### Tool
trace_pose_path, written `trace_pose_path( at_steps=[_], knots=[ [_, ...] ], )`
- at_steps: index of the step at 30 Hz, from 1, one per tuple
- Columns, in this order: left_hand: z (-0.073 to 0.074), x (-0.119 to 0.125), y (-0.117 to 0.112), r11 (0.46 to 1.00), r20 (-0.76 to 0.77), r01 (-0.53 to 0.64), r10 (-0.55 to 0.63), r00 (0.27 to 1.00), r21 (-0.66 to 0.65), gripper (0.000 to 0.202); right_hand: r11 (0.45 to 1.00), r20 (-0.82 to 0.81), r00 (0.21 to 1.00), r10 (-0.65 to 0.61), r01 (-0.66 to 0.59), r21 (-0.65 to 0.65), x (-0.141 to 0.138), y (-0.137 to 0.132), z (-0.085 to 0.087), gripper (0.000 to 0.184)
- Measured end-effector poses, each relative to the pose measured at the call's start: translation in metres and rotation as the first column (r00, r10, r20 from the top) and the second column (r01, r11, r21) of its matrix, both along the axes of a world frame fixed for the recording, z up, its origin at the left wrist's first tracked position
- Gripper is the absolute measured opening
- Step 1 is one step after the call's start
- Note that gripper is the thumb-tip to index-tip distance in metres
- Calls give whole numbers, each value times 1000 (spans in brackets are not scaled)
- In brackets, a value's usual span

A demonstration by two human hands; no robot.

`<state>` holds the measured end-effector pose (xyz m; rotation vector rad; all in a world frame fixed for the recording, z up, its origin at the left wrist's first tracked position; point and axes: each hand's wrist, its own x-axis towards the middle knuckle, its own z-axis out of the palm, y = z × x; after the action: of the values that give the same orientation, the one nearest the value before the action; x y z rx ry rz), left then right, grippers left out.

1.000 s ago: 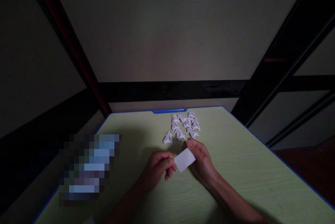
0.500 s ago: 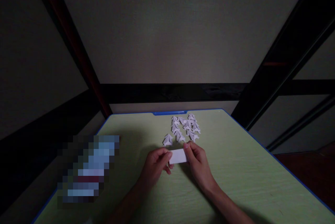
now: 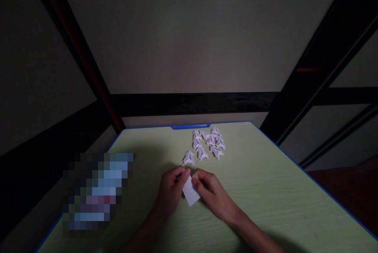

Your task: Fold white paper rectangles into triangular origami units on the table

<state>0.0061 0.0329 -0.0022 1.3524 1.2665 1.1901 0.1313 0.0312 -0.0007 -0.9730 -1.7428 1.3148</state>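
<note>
A small white piece of paper (image 3: 191,194) is held between my two hands above the table, with one corner pointing toward me. My left hand (image 3: 173,186) pinches its left edge between thumb and fingers. On the other side, my right hand (image 3: 208,188) grips the upper right edge, thumb on top. Just beyond my hands lies a folded paper figure (image 3: 189,157), pointed at its far end. Several similar white folded paper figures (image 3: 202,152) sit in a loose cluster behind it, some overlapping.
The pale green table (image 3: 265,190) has a blue rim and a blue handle-like strip (image 3: 191,127) at its far edge. A pixelated flat object (image 3: 100,190) lies at the left. A light panelled wall (image 3: 189,40) rises behind the table.
The paper has turned from lying crosswise to standing at a slant, its near corner toward me. My right hand has moved left, closer to my left hand.
</note>
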Motion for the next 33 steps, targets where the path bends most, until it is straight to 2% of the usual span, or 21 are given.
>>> trace_pose_path(
  at_steps=[6, 9, 13, 14, 16, 18, 20, 23, 25, 30, 33],
  knots=[
    [1, -5, 0, 989, 0, -149, 149, 989, 18, 27, 1000, -27, 1000, -10, 9, -25, -2, 0, 2, 20],
    [-2, -6, 1, 970, 37, -241, 241, 970, 22, 27, 999, -42, 999, 0, -1, -37, -2, -1, 3, 18],
    [-5, -14, 3, 952, 92, -306, 303, 948, 13, 25, 999, -48, 999, 1, -2, -35, 0, 0, 2, 15],
    [-5, -18, 5, 938, 106, -345, 341, 934, 24, 24, 1000, -46, 999, 0, -1, -25, 1, 0, 1, 15],
    [-3, -24, 7, 857, 144, -513, 502, 853, 48, 22, 1000, -56, 998, -9, 8, -11, 1, 0, 0, 15],
    [0, -26, 7, 817, 119, -572, 563, 818, 67, 21, 1000, -97, 995, -26, 24, -19, 1, 0, -1, 15],
    [2, -21, 5, 860, 118, -509, 503, 856, 31, 20, 998, -148, 988, -49, 44, -38, -1, 0, -2, 12],
    [2, -9, 1, 938, 101, -344, 346, 933, -35, 23, 996, -195, 978, -73, 60, -71, -5, 1, -3, 9],
    [2, -3, -1, 964, 82, -262, 264, 961, -40, 24, 992, -222, 970, -98, 78, -97, -5, 2, -2, 9],
    [3, 2, -2, 997, 69, -40, 45, 997, -71, 21, 961, -376, 886, -273, 236, -142, 2, 11, 0, 10],
    [1, 3, -2, 982, 84, 120, -108, 991, -147, 23, 944, -453, 829, -327, 267, -193, 4, 15, 0, 15]
  ],
)
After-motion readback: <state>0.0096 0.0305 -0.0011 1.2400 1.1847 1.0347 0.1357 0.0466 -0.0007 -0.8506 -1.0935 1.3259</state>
